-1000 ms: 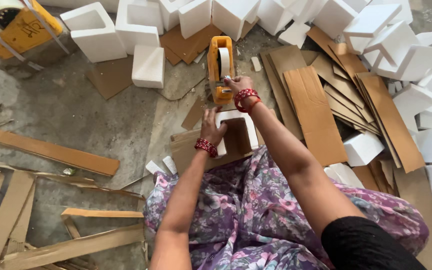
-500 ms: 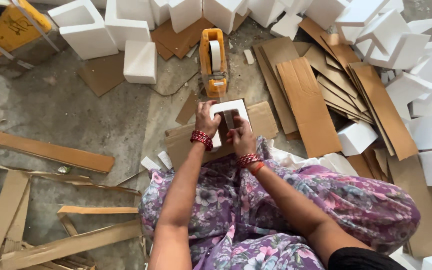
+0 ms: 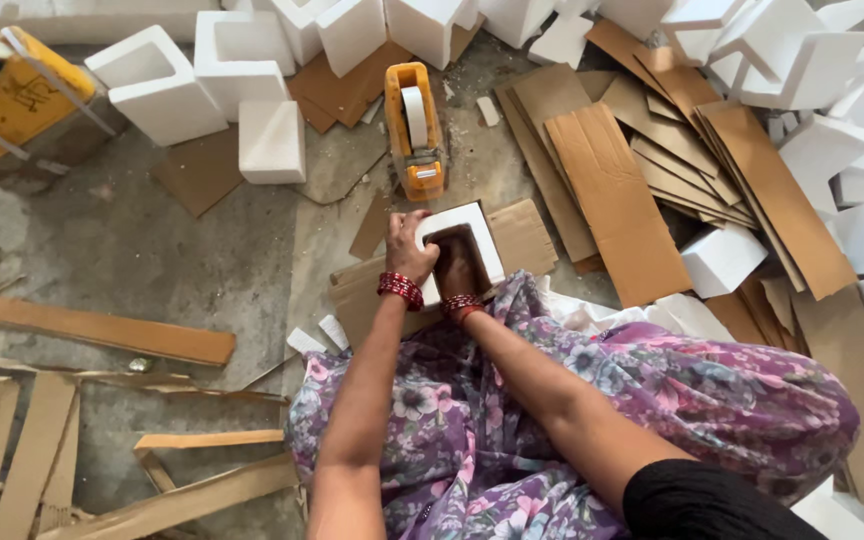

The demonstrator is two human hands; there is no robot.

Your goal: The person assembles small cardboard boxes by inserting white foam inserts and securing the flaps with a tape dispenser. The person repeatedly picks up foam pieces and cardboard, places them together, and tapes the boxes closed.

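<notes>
White foam block (image 3: 472,225), on cardboard on the floor: your left hand (image 3: 410,248) grips its edge, right hand (image 3: 459,268) presses flat inside; brittle walls may crack under pressure.

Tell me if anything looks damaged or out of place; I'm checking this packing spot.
Small broken white foam bits lie loose on the grey concrete floor beside the left hand. Brown cardboard strips are scattered askew. The white foam frame under both hands looks intact.

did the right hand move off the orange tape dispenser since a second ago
Yes. The right hand has pulled back from the orange tape dispenser toward the body, onto the white foam block by the left hand.
</notes>
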